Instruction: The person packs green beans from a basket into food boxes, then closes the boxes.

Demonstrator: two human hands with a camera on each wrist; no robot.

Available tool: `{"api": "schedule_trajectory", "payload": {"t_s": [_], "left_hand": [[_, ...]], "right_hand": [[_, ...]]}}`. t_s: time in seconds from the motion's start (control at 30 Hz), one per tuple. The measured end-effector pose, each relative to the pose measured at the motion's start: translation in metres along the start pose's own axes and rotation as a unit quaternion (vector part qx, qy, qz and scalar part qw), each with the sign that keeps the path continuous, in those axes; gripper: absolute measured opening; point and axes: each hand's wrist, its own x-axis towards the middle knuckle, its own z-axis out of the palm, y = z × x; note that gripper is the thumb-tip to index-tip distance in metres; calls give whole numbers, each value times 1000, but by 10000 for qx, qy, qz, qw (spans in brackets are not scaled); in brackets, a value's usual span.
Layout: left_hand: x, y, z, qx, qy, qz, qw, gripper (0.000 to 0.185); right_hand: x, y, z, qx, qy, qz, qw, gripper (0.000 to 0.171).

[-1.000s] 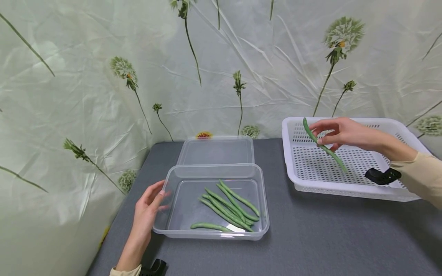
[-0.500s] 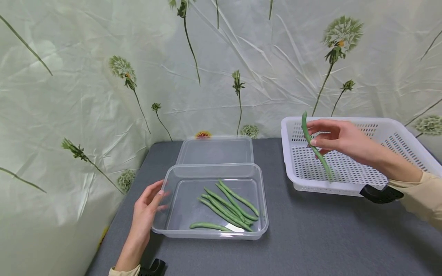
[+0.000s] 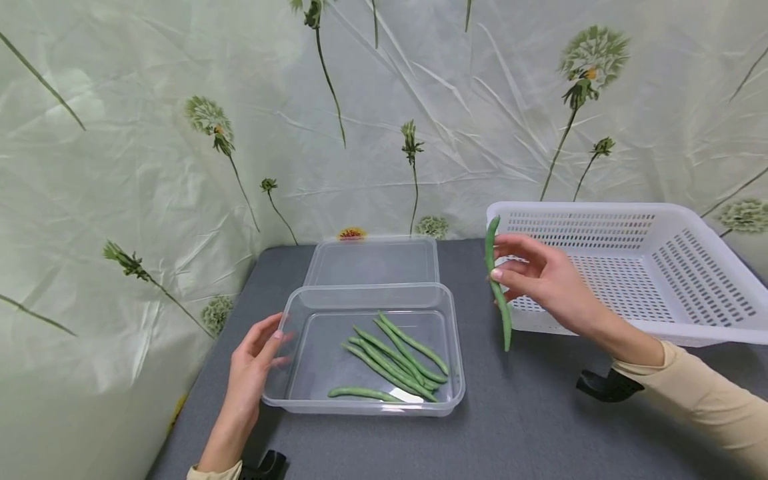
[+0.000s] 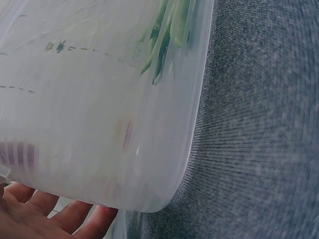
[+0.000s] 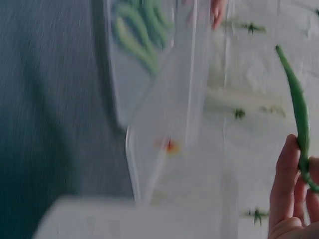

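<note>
Fingers of the right hand [image 3: 543, 277] pinch a bean [image 3: 498, 287] (upright) between basket [image 3: 690, 267] and tub [image 3: 453, 347]; the left hand [image 3: 255, 367], fingers relaxed, touches the tub's side.

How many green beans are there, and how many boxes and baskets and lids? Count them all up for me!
Green beans: 6, with 5 in the clear container and 1 in the right hand
Clear containers: 1
Clear lids: 1
White baskets: 1
Total: 9
</note>
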Motion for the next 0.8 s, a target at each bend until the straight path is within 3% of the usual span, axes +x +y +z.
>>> {"api": "schedule_trajectory", "payload": {"t_s": [0.23,0.47,0.63,0.8], "left_hand": [[-1,0,-1,107,-21,73,9999,42],[-1,0,-1,84,-5,99,9999,40],[-1,0,0,64,11,137,9999,40],[0,-1,-1,80,-2,132,9999,41]], "right_hand": [[3,-1,45,362,-567,40,9977,45],[14,4,84,-2,-1155,-230,9930,40],[20,16,108,-576,-1879,-66,9805,38],[25,20,117,-1006,-2466,102,9638,38]]}}
